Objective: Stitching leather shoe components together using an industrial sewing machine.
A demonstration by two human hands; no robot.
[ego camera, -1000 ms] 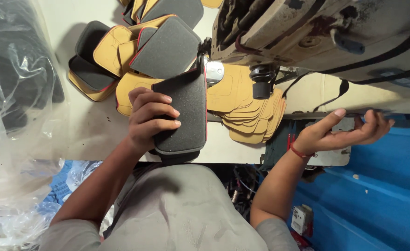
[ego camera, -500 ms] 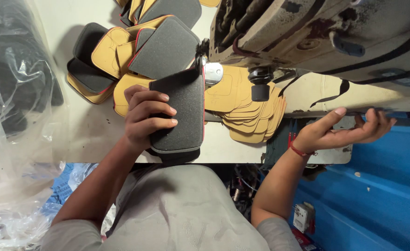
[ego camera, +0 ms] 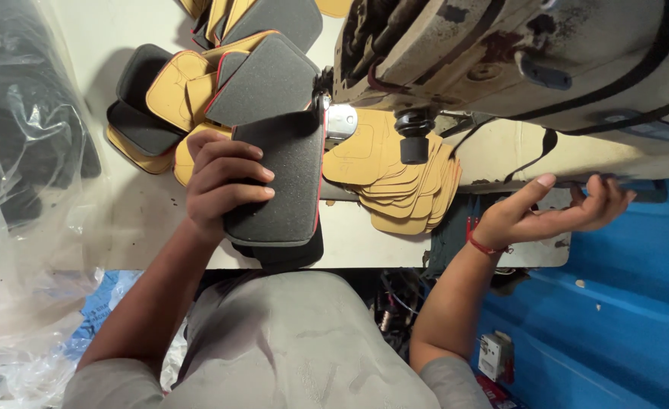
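Sewing machine (ego camera: 501, 53) hides stitching point beside left hand's (ego camera: 225, 182) grey pad (ego camera: 281, 182).

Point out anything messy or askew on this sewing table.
The finished grey and tan pads lie jumbled and overlapping at the table's far left, and the tan cut pieces fan out unevenly under the sewing machine. Nothing looks damaged.

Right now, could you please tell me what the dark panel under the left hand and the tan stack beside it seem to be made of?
The dark panel looks like grey foam-backed fabric: matte, finely speckled, thick rounded edge, red piping along one side. The left hand presses it with curled fingers. The tan stack seems thin leatherette or board: smooth, flat, with faint marked outlines; which one, I cannot tell.
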